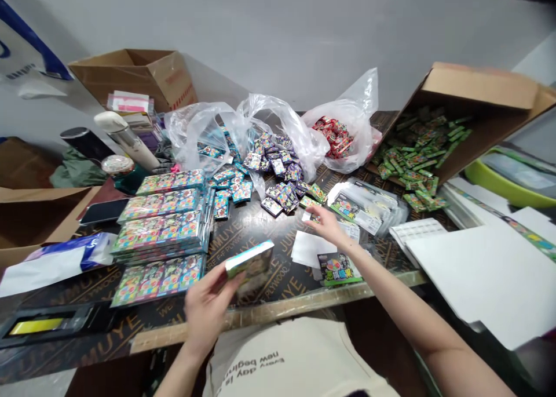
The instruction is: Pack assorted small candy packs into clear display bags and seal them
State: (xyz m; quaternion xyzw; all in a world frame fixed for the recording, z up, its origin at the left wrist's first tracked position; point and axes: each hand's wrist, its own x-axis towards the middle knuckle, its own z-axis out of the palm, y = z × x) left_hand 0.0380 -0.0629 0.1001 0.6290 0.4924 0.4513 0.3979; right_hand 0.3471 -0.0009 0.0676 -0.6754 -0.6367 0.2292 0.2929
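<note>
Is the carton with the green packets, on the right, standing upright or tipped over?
Tipped over: the carton opens sideways, and green packets spread from inside it onto the table.

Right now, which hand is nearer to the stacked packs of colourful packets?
Left. The left hand, holding a single pack, is just right of the stacked packs' near end; the right hand is farther right, near the white papers.

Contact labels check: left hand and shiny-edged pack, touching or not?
Touching. The head view shows the left hand closed around the left end of the shiny-edged pack, no gap between them.
</note>
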